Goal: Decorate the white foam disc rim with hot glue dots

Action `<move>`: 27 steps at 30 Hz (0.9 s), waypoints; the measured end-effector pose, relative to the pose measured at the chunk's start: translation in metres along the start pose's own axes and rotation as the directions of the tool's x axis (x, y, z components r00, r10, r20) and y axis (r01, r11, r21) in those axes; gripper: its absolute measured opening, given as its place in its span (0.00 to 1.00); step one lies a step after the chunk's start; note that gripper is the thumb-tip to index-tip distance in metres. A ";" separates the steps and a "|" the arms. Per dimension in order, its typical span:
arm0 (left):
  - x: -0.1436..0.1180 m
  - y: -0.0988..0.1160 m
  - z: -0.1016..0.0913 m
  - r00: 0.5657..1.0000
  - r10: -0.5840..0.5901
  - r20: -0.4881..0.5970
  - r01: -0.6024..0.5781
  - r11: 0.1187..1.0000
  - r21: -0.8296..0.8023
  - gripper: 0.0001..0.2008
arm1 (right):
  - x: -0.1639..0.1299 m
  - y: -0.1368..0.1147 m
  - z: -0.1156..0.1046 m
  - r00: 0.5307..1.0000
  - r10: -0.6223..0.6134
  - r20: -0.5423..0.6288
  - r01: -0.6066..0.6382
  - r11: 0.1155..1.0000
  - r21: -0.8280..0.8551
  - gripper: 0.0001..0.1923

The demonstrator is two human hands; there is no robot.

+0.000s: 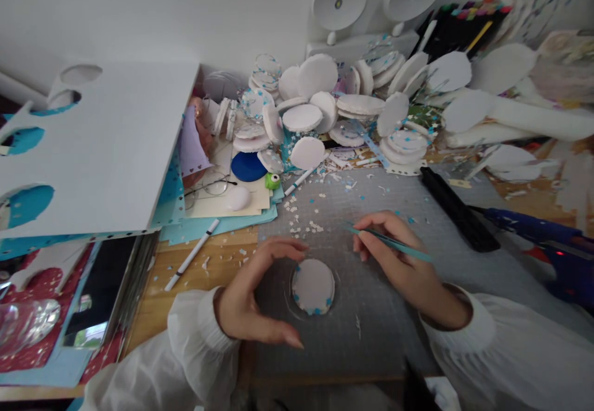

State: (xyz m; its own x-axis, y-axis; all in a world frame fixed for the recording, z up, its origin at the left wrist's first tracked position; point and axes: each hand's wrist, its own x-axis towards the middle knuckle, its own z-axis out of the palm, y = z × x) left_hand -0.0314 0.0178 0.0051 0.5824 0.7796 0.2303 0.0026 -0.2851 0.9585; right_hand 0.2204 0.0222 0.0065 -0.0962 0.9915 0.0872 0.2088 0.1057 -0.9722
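A white foam disc with small blue pieces along its edge lies on the grey cutting mat. A thin clear ring shows around it. My left hand curves beside the disc on its left, thumb and fingers spread wide, holding nothing. To the right of the disc, my right hand pinches teal tweezers, their tips pointing left. Whether the tips hold a piece is too small to tell. Small white star-shaped pieces lie scattered on the mat just beyond both hands.
Many white foam discs are heaped at the back. A blue glue gun and a black bar lie right. A large white board with round holes stands left. A white pen and eyeglasses lie left of the mat.
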 end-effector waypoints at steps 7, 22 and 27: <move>0.003 0.005 -0.004 0.954 -0.258 -0.153 0.121 0.798 -0.591 0.15 | 0.000 0.000 0.002 0.999 -0.010 -0.048 0.007 0.998 -0.057 0.02; 0.007 0.003 -0.001 0.889 -0.399 -0.224 0.138 0.700 -0.701 0.12 | 0.001 0.001 0.003 0.999 -0.002 -0.038 0.000 0.998 -0.056 0.02; 0.010 0.004 -0.001 0.889 -0.396 -0.231 0.099 0.658 -0.747 0.12 | 0.001 0.001 0.002 0.999 -0.013 -0.032 0.011 0.998 -0.059 0.02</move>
State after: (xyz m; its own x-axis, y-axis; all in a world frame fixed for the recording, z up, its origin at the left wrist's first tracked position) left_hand -0.0261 0.0248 0.0110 0.3293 0.9344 -0.1358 -0.5476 0.3062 0.7787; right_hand 0.2192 0.0230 0.0051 -0.0678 0.9920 0.1065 0.2648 0.1208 -0.9567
